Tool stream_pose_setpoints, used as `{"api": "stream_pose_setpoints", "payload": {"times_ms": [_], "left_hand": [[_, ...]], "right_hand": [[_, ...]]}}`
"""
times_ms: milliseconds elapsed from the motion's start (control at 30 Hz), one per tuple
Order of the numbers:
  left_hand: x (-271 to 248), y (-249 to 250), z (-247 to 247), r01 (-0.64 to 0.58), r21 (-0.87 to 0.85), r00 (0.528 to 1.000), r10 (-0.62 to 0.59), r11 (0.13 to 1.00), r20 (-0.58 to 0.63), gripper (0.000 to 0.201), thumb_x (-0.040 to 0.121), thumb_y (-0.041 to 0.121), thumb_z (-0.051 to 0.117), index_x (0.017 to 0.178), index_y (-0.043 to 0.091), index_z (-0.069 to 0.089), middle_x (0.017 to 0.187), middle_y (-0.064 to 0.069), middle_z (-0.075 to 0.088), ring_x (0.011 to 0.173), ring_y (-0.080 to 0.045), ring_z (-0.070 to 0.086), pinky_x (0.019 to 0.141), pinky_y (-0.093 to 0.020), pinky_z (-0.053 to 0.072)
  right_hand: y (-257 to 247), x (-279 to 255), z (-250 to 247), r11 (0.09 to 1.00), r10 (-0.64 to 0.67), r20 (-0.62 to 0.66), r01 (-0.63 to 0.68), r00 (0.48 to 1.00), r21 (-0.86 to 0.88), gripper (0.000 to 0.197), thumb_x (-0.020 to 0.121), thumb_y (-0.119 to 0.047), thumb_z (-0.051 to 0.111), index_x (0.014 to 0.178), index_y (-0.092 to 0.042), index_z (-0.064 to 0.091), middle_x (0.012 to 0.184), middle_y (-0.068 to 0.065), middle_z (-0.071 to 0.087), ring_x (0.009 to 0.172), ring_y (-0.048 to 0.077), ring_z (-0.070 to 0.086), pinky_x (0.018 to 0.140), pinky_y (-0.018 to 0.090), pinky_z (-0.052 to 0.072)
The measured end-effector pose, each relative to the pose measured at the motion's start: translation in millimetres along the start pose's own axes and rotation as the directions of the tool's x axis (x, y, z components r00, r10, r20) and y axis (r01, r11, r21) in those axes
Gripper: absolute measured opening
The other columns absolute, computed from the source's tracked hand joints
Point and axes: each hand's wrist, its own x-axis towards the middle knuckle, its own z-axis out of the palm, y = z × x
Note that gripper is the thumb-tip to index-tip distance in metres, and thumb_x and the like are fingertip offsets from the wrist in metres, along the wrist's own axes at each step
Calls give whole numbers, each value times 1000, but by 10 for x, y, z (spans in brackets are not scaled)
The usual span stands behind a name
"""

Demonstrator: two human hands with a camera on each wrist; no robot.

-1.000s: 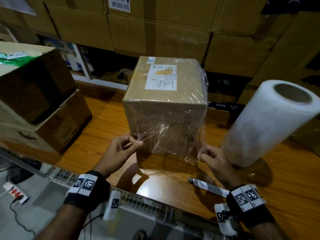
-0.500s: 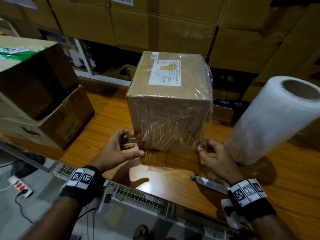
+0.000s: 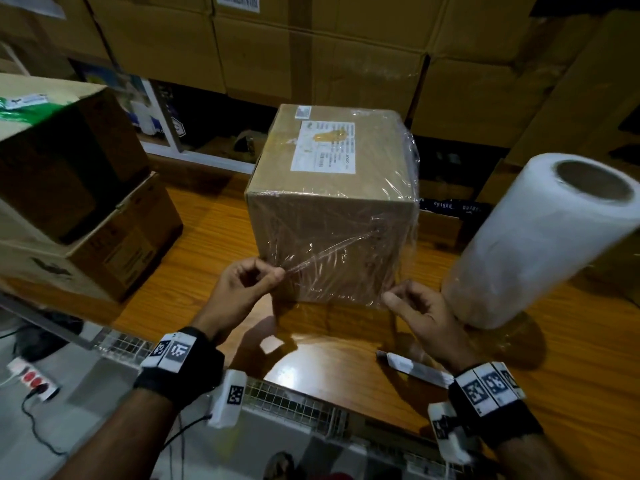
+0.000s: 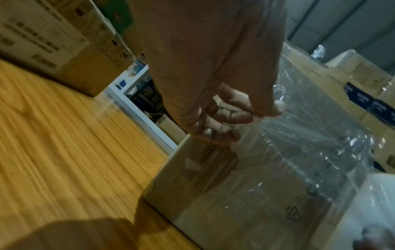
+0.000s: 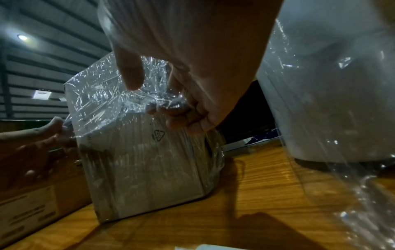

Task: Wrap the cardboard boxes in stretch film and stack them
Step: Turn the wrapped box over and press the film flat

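A brown cardboard box [image 3: 332,202] with a white label stands on the wooden table [image 3: 194,271], partly covered in clear stretch film [image 3: 332,252]. My left hand [image 3: 242,289] pinches a film edge at the box's lower front left corner, the film stretched taut from it. My right hand [image 3: 415,306] pinches the film at the lower front right corner. The left wrist view shows the left hand [image 4: 226,116] with curled fingers against the filmed box [image 4: 267,177]. The right wrist view shows the right hand [image 5: 177,108] gripping bunched film [image 5: 119,101] over the box [image 5: 145,160]. The white film roll [image 3: 540,240] stands right of the box.
Two stacked cardboard boxes [image 3: 69,202] sit at the left of the table. A wall of large cartons [image 3: 311,53] runs behind. A cutter [image 3: 412,368] lies on the table near my right wrist. A wire grid [image 3: 284,403] lines the table's near edge.
Both hands rose slightly while gripping the film. The left hand now pulls a taut strand of film away from the box's front left corner.
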Motion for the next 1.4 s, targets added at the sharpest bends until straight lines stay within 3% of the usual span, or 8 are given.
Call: {"api": "stream_pose_setpoints", "payload": {"times_ms": [200,433,667,967,1100,1200,1300,1400], "left_hand": [[-13,3,-102,-106,105,994,104,989,25,19,92,10,70,82,-5,64,110,-13,72,111,-27,68,95,-38,59],[63,-28,-299,-192,302,975,147,934,165,23,93,28,75,76,20,61,104,-3,68,106,-27,68,92,-48,57],[99,14,-105,-139,573,985,173,808,-4,15,91,24,75,84,22,62,90,10,71,86,-2,67,71,-19,50],[165,-98,41,-108,570,920,299,815,-254,34,81,33,87,70,18,57,68,3,64,64,-13,61,56,-28,49],[207,-185,25,43,427,931,118,903,-345,46,80,37,86,106,13,56,105,-2,66,92,-12,64,69,-21,49],[237,-219,-9,112,329,977,-44,938,-207,63,84,43,78,137,24,50,137,5,59,124,-14,59,94,-36,55],[215,-189,-6,85,287,993,-59,954,-98,37,93,33,70,125,41,54,126,13,65,118,-6,63,100,-41,56],[164,-111,32,44,351,992,-1,935,-123,30,98,30,66,125,36,54,119,22,61,109,8,59,95,-32,56]], "right_hand": [[75,38,-10,997,-44,30,45,999,-56,32,94,-46,66,83,-17,70,110,-1,68,107,14,65,91,53,58],[92,82,-149,968,-85,29,89,996,-236,19,91,-41,71,83,-24,74,116,-16,66,113,1,61,93,34,55],[143,160,-54,923,-108,-112,57,988,-381,6,91,-29,78,86,-26,74,101,-18,64,97,-2,60,83,28,54],[14,229,108,874,-142,-263,-4,954,-485,23,88,-37,79,81,-24,61,83,-11,61,78,7,60,60,21,46],[-27,186,145,895,-42,-318,-106,947,-434,47,82,-30,85,114,-27,51,108,-8,64,98,11,62,73,26,50],[-53,209,160,934,18,-255,-108,967,-341,78,81,-20,87,141,-29,39,124,-13,61,109,6,59,82,21,47],[-44,254,220,941,57,-137,-99,989,-324,75,87,-14,80,149,-26,41,121,-15,64,107,5,64,74,8,44],[-77,276,233,960,63,-145,-100,987,-263,60,92,-14,75,144,-30,50,120,-11,69,106,12,69,77,21,55]]}}
